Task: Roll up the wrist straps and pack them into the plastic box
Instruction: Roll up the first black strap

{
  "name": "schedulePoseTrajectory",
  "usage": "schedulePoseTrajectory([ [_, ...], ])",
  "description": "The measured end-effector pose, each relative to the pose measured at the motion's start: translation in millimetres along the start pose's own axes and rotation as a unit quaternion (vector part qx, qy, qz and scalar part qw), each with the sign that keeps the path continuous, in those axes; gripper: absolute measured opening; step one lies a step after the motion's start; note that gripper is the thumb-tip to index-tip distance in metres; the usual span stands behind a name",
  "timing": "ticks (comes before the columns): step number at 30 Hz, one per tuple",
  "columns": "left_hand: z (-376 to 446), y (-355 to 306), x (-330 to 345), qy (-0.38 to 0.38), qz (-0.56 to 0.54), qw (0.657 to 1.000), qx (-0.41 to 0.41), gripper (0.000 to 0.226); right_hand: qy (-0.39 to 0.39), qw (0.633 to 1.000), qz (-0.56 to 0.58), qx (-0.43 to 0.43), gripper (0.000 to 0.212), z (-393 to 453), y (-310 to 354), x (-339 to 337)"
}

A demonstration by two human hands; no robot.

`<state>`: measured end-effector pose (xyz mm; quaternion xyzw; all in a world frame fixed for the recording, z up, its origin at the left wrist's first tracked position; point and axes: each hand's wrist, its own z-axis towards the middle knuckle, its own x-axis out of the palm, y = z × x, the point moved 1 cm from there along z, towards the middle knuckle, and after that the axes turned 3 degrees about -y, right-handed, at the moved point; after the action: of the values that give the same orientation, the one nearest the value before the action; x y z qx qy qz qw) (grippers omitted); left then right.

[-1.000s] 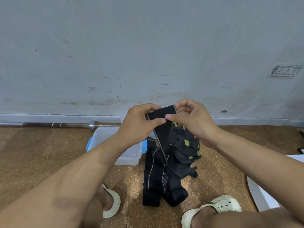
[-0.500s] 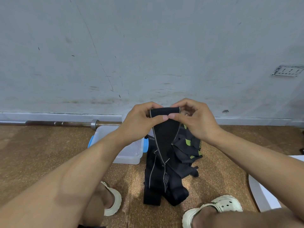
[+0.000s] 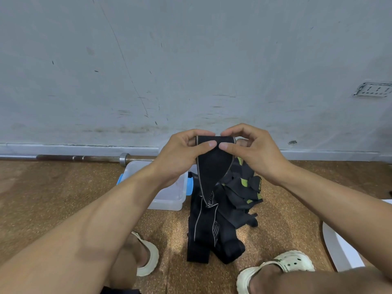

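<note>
A: Wrist strap (image 3: 214,166), black with a pale grey edge, is held up in front of the grey wall (image 3: 191,60). Who has it?

B: Both hands. The left hand (image 3: 180,153) pinches the strap's top end from the left, thumb across the front and fingers curled behind. The right hand (image 3: 252,149) pinches the same end from the right, thumb on the front, fingers arched over the top.

A: Are the thumbs touching?

B: Their tips sit just beside each other on the folded-over top edge. I cannot tell whether they meet.

A: And the remainder of the strap?

B: It hangs down, narrowing, to the pile of straps (image 3: 220,225) on the speckled brown floor (image 3: 53,198). That pile is black, with some pieces showing yellow-green patches on its right side.

A: Where is the plastic box (image 3: 167,198)?

B: On the floor just left of the pile, touching or nearly so, partly hidden behind the left forearm. It is translucent with blue latches (image 3: 189,185) at its ends. Its inside is mostly hidden by the arm.

A: Anything else?

B: A barbell (image 3: 84,159) lies along the foot of the wall. Two pale clogs, one at the left (image 3: 148,257) and one at the right (image 3: 284,266), are on the person's feet at the bottom, and a white board (image 3: 343,249) lies at the right edge.
</note>
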<state>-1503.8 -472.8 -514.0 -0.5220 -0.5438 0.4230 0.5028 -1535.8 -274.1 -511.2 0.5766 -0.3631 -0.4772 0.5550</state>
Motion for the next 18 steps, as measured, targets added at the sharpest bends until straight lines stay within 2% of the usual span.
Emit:
schedulePoseTrajectory([
  [3, 0.2, 0.2, -0.7, -0.002, 0.008, 1.000, 0.015, 0.026, 0.023, 0.997, 0.057, 0.039, 0.041, 0.8, -0.6, 1.8],
  [8, 0.7, 1.3, -2.7, -0.001, 0.043, 0.999, 0.025, 0.027, 0.034, 0.995, 0.067, 0.069, 0.047, 0.5, 0.8, 0.1],
  [12, 2.2, 4.9, -2.9, -0.014, 0.076, 0.997, 0.030, 0.026, 0.044, 0.996, 0.042, 0.071, 0.032, 0.4, 0.2, -0.2],
  [18, 4.0, 7.8, -0.4, -0.035, 0.091, 0.995, 0.030, 0.021, 0.024, 0.996, -0.083, -0.007, 0.015, -0.1, -1.4, 1.9],
])
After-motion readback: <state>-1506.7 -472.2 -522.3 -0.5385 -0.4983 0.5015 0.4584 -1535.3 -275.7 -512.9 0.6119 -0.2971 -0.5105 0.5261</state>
